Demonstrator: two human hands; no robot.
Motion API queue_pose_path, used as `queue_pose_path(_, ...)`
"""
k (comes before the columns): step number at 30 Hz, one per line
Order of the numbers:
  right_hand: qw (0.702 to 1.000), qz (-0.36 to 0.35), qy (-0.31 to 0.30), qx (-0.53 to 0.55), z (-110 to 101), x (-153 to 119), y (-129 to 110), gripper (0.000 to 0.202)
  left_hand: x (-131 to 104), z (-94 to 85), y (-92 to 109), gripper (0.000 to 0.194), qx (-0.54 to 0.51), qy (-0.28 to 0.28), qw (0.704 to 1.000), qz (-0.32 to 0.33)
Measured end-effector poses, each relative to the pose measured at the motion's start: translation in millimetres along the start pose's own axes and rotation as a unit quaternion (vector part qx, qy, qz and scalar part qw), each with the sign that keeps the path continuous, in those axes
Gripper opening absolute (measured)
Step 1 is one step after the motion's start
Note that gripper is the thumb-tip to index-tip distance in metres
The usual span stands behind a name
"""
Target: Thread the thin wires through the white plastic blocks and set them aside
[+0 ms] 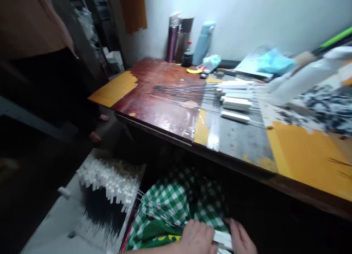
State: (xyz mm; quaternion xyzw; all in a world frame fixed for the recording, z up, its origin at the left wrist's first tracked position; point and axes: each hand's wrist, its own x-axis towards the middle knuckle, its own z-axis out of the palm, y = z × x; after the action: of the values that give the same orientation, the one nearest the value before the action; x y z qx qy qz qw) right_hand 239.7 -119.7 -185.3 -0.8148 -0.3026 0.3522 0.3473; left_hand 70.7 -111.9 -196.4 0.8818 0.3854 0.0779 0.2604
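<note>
My left hand (196,237) is closed around a small bunch of thin wires with white plastic blocks (223,240) at their ends. The wires run up and left across a green-and-white checked cloth (167,199) on my lap. Against the other side of the white blocks presses my right hand (242,238), its fingers curled in; part of its grip is cut off by the lower edge. On the table, similar white blocks (236,103) lie in a bundle, their long dark wires (178,92) pointing left.
An open box (128,217) at lower left holds many white-ended wires. Bottles (203,43) stand along the wall behind the wooden table (162,114). A white spray bottle (305,78) leans at the right. A person (35,63) stands at the left.
</note>
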Motion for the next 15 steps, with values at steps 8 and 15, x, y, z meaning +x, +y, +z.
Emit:
queue_pose_path(8, 0.998, 0.031, 0.016, 0.057, 10.6, 7.2, 2.8, 0.037, -2.3, 14.2, -13.1, 0.036, -0.041, 0.01, 0.999, 0.003)
queue_pose_path(15, 0.998, 0.031, 0.022, 0.04, 4.0, 11.6, 3.5, 0.033, -0.6, 1.2, -10.4, 0.035, -0.003, -0.003, 1.0, 0.009)
